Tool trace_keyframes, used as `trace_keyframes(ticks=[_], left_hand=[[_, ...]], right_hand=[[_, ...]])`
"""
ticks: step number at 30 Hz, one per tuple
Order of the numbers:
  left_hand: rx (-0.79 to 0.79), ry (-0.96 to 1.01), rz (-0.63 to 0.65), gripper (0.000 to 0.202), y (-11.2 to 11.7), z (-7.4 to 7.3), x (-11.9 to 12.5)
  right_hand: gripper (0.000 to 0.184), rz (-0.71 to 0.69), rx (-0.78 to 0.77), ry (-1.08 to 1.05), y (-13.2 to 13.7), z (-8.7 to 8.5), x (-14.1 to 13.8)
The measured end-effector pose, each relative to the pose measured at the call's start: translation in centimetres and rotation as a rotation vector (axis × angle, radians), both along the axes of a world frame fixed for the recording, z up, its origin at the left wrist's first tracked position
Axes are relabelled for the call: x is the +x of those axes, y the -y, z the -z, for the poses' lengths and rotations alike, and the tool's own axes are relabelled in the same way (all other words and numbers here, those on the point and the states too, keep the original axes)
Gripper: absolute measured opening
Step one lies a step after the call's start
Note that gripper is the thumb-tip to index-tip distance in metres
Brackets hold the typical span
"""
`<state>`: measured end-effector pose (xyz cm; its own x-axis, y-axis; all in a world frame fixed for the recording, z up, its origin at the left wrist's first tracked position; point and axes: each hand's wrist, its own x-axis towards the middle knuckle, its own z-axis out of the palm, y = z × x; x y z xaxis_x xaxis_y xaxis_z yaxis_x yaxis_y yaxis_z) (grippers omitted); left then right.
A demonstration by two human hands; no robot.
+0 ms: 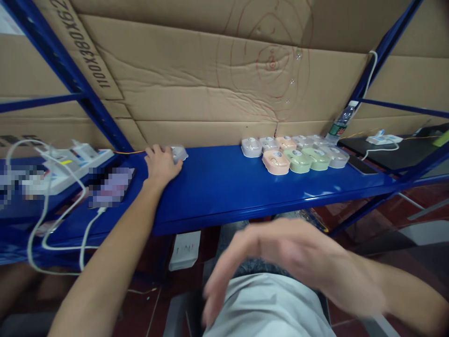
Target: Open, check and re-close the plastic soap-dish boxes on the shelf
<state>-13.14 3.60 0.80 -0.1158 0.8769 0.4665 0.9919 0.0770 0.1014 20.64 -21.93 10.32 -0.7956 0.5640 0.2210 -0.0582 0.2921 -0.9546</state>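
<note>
1 pale case part-hidden behind L hand, grip unclear; R hand blurred, fingers unclenched.

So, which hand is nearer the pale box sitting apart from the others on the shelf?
Left. The left hand is at the pale box, partly covering it; the right hand, blurred, is on the near side of the shelf.

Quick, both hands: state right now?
Left hand: spread against the pale container; whether it grips can't be told.
Right hand: motion-blurred, nothing visible in it; open or closed can't be told.
</note>
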Motion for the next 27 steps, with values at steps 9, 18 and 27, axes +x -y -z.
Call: trace_keyframes(ticks=[9, 18, 27], left_hand=[[-0.044, 0.006, 0.307, 0.046, 5.0, 0.0, 4.1], [0.049, 0.272, 0.883, 0.033, 12.2, 0.7, 8.3], [-0.093, 0.657, 0.720, 0.103, 11.3, 2.8, 7.0]], right_hand=[[0.041, 0.623, 0.576, 0.178, -12.2, 7.8, 0.4], [0.093, 0.461, 0.797, 0.273, -19.2, 9.8, -2.3], [0.081, 0.375, 0.785, 0.264, -18.7, 10.9, -2.9]])
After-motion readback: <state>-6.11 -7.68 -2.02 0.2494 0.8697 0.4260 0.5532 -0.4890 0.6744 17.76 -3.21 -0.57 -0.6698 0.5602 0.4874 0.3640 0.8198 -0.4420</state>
